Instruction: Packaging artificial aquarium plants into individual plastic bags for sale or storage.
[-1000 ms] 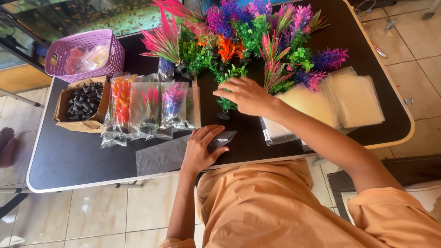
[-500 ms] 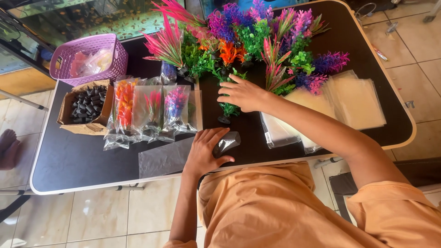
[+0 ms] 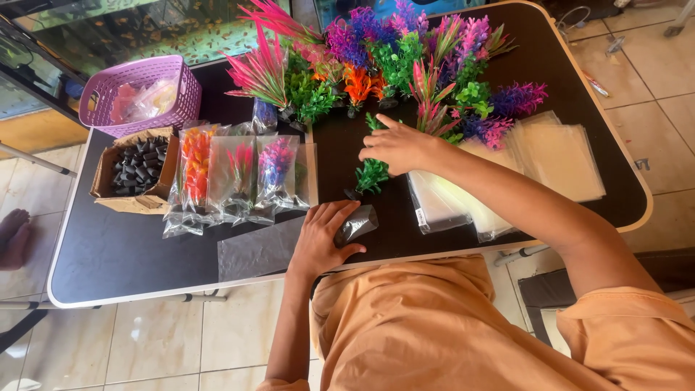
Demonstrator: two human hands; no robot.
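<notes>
The right hand (image 3: 398, 145) is extended across the dark rectangular surface (image 3: 130, 253) with its fingers (image 3: 376, 137) loosely curled, closed around the upper part of a small green plastic plant (image 3: 371, 175); the exact contact is partly hidden by the hand. The plant stands upright near the middle of the surface, its small dark base just above the left hand. The left hand (image 3: 322, 239) lies flat with fingers spread, pressing on a clear plastic bag (image 3: 356, 224) that is crumpled at its right end; a flat clear plastic sheet (image 3: 260, 250) extends from under this hand toward the front edge.

To the left of the hands, a row of clear packets holding orange, pink and purple plants (image 3: 232, 174) lies side by side. Further left stands an open cardboard box of small dark bases (image 3: 137, 168), and behind it a purple plastic basket (image 3: 141, 90). A dense cluster of loose multicoloured plastic plants (image 3: 391, 58) fills the rear centre of the surface. To the right, under and beyond the right forearm, a stack of empty clear bags (image 3: 557, 156) reaches close to the right edge.

The surface has a pale rim and rounded corners. Open dark area remains at the front left corner and along the left front edge. The floor (image 3: 145, 340) is pale tile. A glass tank (image 3: 145, 29) stands behind the rear left edge. A bare foot of another person (image 3: 13, 235) rests on the floor at the far left.
</notes>
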